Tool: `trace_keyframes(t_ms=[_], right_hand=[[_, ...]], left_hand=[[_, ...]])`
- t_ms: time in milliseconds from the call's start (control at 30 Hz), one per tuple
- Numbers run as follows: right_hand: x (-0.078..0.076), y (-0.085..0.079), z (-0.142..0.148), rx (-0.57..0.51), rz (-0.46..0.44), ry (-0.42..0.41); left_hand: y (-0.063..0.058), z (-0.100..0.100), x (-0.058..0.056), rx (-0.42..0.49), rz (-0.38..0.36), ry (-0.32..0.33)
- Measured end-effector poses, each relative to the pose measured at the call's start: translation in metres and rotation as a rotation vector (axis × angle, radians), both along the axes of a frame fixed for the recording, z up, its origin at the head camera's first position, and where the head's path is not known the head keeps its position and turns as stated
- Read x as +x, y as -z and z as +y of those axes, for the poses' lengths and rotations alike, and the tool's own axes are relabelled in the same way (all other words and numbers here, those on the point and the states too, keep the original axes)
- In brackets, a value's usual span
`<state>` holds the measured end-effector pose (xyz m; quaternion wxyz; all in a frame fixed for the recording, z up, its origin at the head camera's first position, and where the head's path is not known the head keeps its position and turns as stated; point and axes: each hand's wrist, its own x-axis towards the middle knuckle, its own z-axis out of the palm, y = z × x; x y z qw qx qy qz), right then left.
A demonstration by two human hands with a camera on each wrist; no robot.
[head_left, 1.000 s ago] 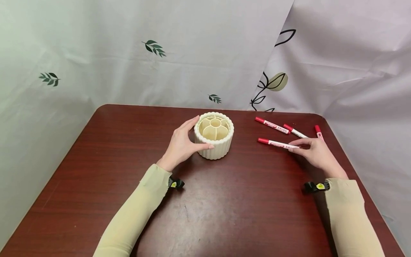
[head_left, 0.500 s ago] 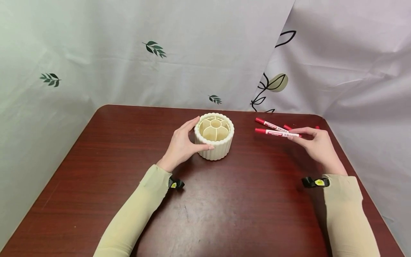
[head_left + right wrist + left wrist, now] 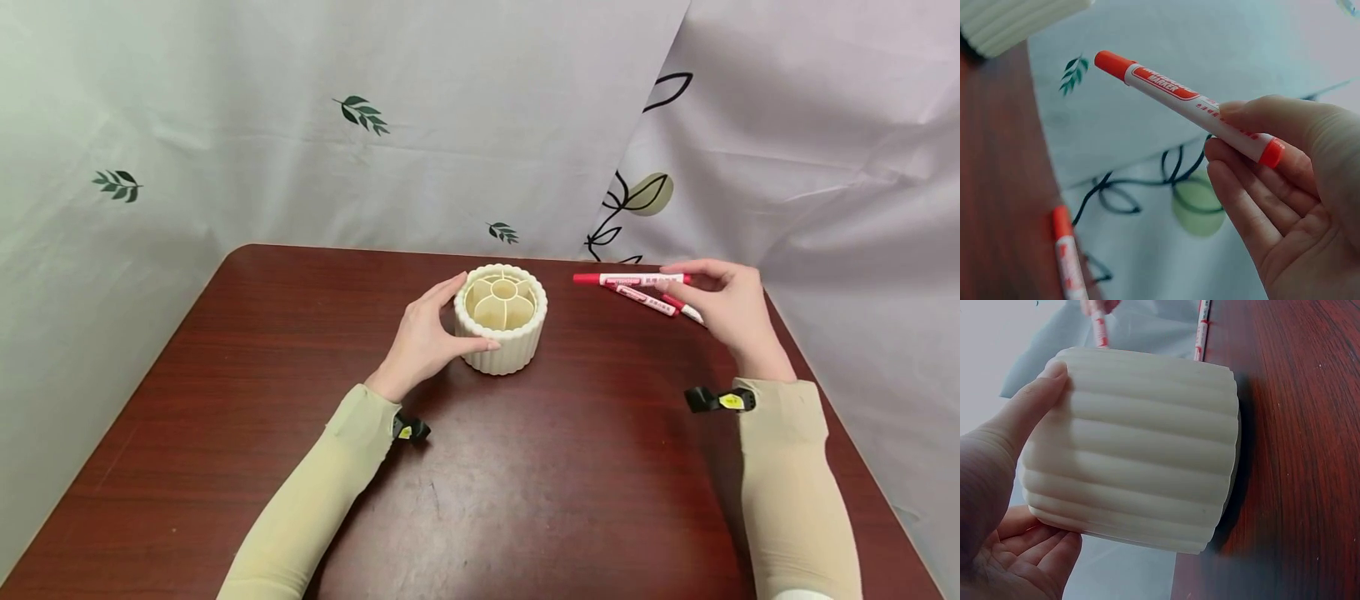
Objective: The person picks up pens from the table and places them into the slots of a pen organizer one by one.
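A cream, ribbed round pen holder (image 3: 504, 354) with petal-shaped compartments stands on the table. My left hand (image 3: 423, 337) grips it from the left, thumb along the near side and fingers round the far side; the left wrist view shows its ribbed wall (image 3: 1141, 450) close up. Over the back right of the table, my right hand (image 3: 731, 312) pinches a red-capped white marker (image 3: 1179, 100) between thumb and fingers. The cap points left, towards the holder. In the head view the held marker (image 3: 630, 280) appears just above another marker (image 3: 647, 301) lying on the table.
One more red-capped marker (image 3: 686, 310) lies partly hidden behind the right hand. The dark red wooden table (image 3: 525, 483) ends at the back against a pale curtain (image 3: 420, 167) with leaf prints.
My right hand has lifted the marker off the table and moved it up, back and slightly left. My left hand has stayed on the pen holder.
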<state>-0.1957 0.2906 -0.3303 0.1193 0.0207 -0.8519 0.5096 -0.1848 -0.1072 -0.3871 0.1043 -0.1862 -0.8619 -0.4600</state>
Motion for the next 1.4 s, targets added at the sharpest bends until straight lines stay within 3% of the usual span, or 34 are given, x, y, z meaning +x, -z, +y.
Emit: trace_keyframes(t_ms=[333,433,600,900,1167,1400], right_hand=[[-0.005,-0.044,-0.033,-0.212,0.15,-0.096],[-0.004,-0.049,-0.044,-0.327,0.201,-0.15],[-0.002,-0.049,-0.057,-0.407,0.245,-0.217],[0.0,-0.043,-0.072,-0.367,0.248,-0.256],[-0.005,-0.03,-0.09,-0.177,0.198,-0.262],[-0.015,-0.017,-0.108,-0.182,0.161,-0.263]], left_hand=[[0.001,0.0,-0.001,-0.022,0.01,-0.004],[0.001,0.0,-0.001,-0.026,0.016,-0.003],[0.002,0.0,-0.001,-0.026,0.008,0.003],[0.001,-0.001,-0.002,-0.022,0.006,0.009],[0.001,-0.001,-0.001,-0.028,0.01,0.004],[0.001,-0.001,-0.001,-0.042,0.016,-0.006]])
